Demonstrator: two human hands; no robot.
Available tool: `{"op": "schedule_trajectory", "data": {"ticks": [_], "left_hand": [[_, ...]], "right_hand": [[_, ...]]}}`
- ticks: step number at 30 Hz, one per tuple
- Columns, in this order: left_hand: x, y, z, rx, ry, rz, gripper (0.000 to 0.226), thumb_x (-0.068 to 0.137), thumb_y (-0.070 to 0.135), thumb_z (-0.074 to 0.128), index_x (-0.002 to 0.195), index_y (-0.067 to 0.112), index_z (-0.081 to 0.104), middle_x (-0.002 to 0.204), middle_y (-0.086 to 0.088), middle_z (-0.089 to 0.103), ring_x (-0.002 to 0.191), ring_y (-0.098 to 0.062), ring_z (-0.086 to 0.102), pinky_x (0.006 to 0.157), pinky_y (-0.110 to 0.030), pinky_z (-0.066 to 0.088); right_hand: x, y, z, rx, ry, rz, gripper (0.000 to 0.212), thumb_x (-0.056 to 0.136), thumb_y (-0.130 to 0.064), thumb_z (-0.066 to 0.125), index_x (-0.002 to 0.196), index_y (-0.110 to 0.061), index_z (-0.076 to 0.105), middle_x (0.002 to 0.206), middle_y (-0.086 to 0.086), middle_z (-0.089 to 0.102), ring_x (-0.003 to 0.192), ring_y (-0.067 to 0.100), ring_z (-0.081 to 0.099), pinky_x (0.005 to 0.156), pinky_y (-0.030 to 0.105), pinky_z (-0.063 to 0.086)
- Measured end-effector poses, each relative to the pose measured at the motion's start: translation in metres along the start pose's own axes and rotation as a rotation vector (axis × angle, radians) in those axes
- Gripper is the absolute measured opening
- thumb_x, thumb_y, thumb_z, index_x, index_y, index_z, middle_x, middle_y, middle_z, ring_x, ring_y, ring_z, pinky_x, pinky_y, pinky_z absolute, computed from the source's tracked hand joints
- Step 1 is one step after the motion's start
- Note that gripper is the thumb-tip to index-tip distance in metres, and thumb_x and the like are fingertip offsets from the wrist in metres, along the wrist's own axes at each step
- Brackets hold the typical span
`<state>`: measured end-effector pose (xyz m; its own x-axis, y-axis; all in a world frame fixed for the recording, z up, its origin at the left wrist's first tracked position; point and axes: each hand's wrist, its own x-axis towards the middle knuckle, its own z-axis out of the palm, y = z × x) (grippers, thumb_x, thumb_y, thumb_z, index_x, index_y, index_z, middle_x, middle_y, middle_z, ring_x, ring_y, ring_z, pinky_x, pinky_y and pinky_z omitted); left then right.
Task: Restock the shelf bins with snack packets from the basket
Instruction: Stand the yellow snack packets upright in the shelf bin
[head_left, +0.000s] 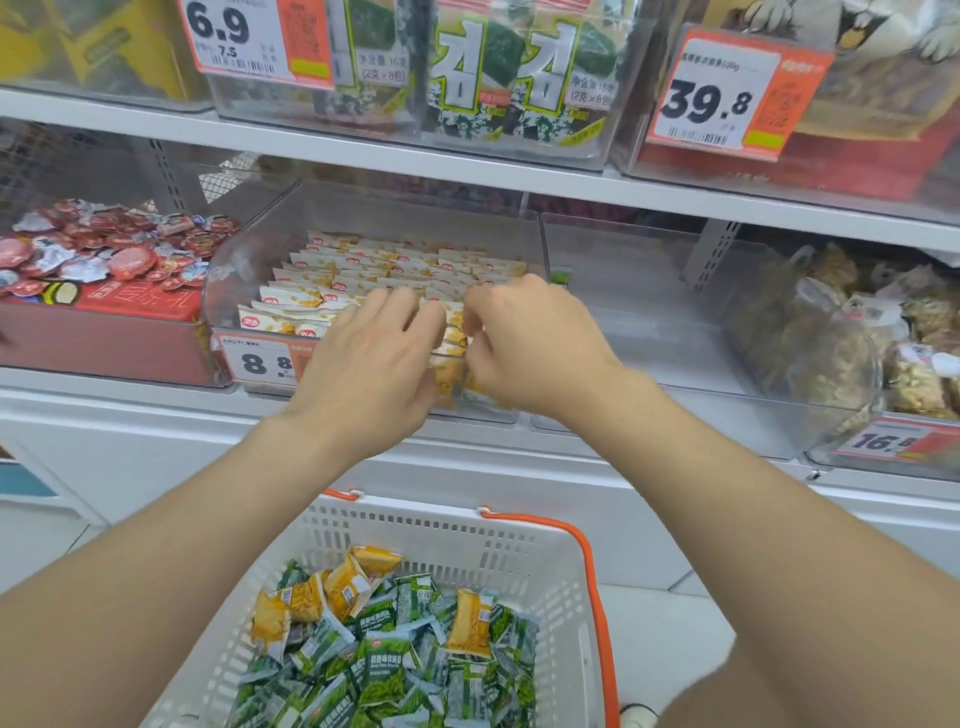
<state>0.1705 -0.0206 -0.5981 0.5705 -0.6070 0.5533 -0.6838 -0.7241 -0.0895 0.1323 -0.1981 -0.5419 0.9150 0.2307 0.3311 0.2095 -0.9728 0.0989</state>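
Your forearms (156, 597) rise from the lower corners to mid-frame, where your left hand (371, 364) and right hand (527, 345) meet. Both sets of fingers curl onto a yellow-and-white snack packet (451, 338) held between them, at the front of the clear shelf bin (222, 283). Rows of matching packets (332, 280) stand behind it in that bin, above its 8.8 price tag (257, 362). At bottom centre, the white basket (519, 545) with an orange handle (600, 623) holds green packets (384, 680) and a few yellow packets (345, 587).
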Motion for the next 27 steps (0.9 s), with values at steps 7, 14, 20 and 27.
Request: {"op": "schedule_trajectory", "data": {"ticks": [7,14,20,27], "left_hand": [[-0.047,0.025,0.026,0.0,-0.562,0.092,0.028,0.09,0.04,0.054,0.07,0.021,0.052,0.068,0.0,0.062,0.064,-0.03,0.06,0.055,-0.032,0.046],[-0.116,0.019,0.103,0.083,-1.257,0.057,0.019,0.1,0.006,0.047,0.086,0.015,0.056,0.088,-0.004,0.055,0.079,-0.024,0.054,0.07,-0.037,0.05],[-0.156,0.003,0.152,0.205,-1.346,0.211,0.057,0.098,-0.001,0.061,0.15,0.015,0.045,0.147,-0.009,0.051,0.127,-0.031,0.06,0.097,-0.045,0.056],[-0.178,0.005,0.183,0.151,-1.441,0.218,0.085,0.1,-0.005,0.058,0.166,0.024,0.013,0.174,0.003,0.008,0.143,-0.037,0.045,0.104,-0.052,0.051]], "right_hand": [[-0.054,-0.045,0.007,0.027,-0.824,-0.163,0.032,0.097,-0.021,0.057,0.069,-0.019,0.041,0.074,0.002,0.049,0.066,0.026,0.051,0.061,0.033,0.043],[-0.057,-0.07,0.05,0.026,-0.875,-0.218,0.032,0.102,-0.023,0.051,0.132,-0.016,0.06,0.125,0.01,0.058,0.102,0.031,0.066,0.064,0.033,0.045],[-0.042,-0.068,0.072,-0.019,-0.911,-0.21,0.03,0.103,-0.018,0.05,0.131,-0.016,0.059,0.121,0.009,0.057,0.085,0.027,0.061,0.056,0.031,0.038],[-0.035,-0.067,0.09,-0.04,-0.947,-0.266,0.015,0.101,-0.015,0.052,0.112,-0.014,0.063,0.103,0.005,0.059,0.065,0.017,0.047,0.051,0.03,0.034]]}}
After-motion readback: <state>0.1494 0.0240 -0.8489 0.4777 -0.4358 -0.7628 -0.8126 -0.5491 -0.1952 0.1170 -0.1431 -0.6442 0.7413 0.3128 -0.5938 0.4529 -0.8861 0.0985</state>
